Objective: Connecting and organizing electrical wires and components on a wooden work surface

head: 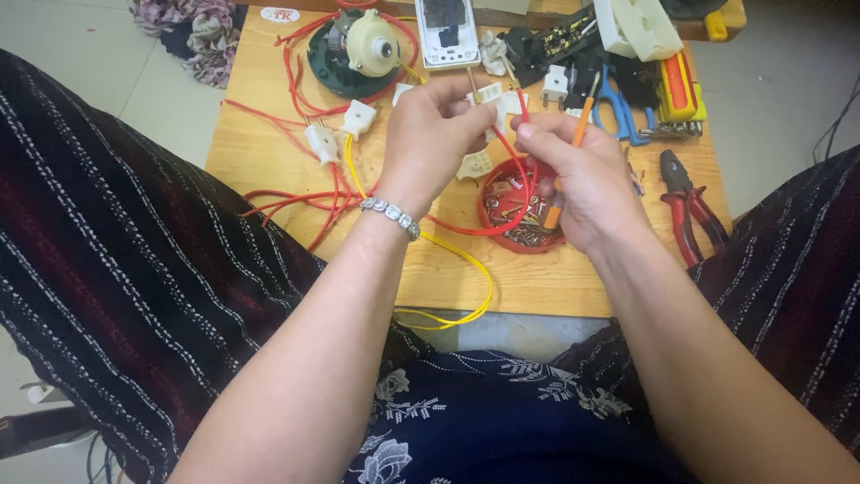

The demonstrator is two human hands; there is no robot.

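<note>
Wood of the small workbench (pixel 269 152) carries everything, so keep your work above it. Your left hand (pixel 428 134) pinches a small white plastic connector block (pixel 491 95); your right hand (pixel 578 184) grips the thin red wire (pixel 521 103) beside an orange-handled screwdriver (pixel 580 125). Feed the wire in straight. Below sits a round red dish (pixel 493 220) of small metal screws (pixel 524 235).

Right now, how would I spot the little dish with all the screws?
Find the wooden table over the person's lap. Just below the right hand, near the table's middle, sits a round red dish full of small metal bits. It is the only bowl-shaped thing there; the red things nearby are wires.
</note>
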